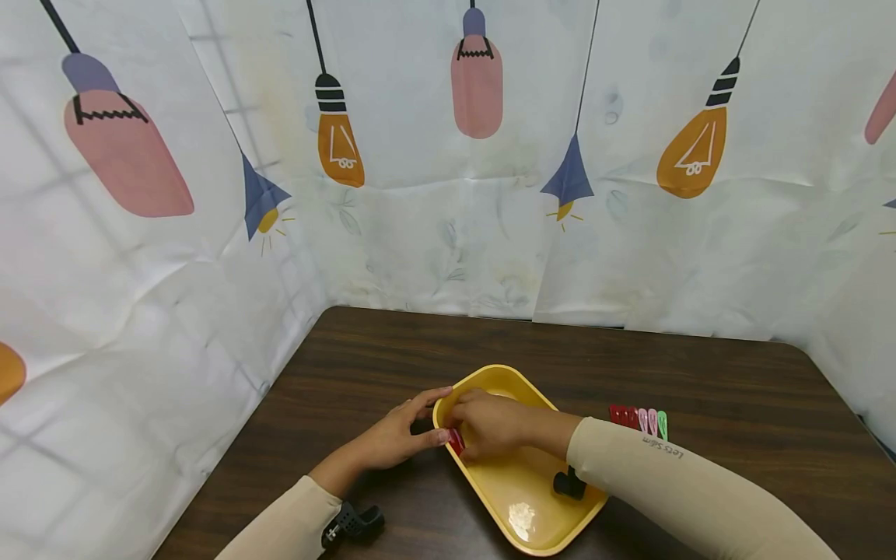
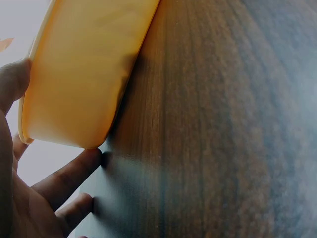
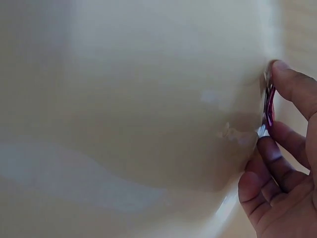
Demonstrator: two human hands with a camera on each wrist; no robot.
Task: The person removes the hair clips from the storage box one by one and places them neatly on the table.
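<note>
At lower centre, the left hand (image 1: 393, 435), fingers extended, seemingly steadies the tray (image 1: 514, 486) while the right hand (image 1: 495, 424) pinches a red clip (image 1: 456, 442).

Yellow tray (image 1: 505, 494) has room at nr end, but R hand (image 1: 490, 424) blocks far half, L hand (image 1: 399, 434) L rim.

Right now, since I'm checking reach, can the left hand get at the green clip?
Probably not directly: the tray and right arm lie between the left hand and the green clip.
</note>
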